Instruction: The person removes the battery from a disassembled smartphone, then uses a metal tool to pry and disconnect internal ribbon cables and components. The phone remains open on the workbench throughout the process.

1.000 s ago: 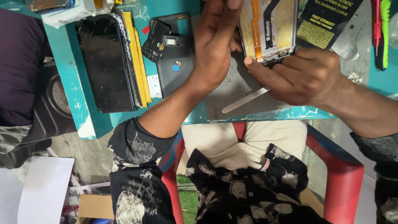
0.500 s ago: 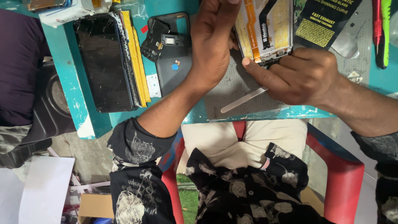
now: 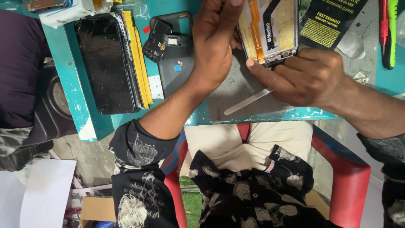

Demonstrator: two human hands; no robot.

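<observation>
1. Teal table [image 3: 67, 71] fills the top of the frame; an opened phone frame [image 3: 270, 31] sits at upper centre.
2. Left hand [image 3: 215, 46] grips the frame's left edge, fingers closed on it.
3. Right hand [image 3: 306, 76] pinches its lower edge, forefinger stretched out.
4. Metal pry tool [image 3: 247, 102] lies on the grey mat [image 3: 236, 86] beneath.
5. Dark phone [image 3: 103, 63] rests upper left, a back cover [image 3: 173, 55] beside it.
</observation>
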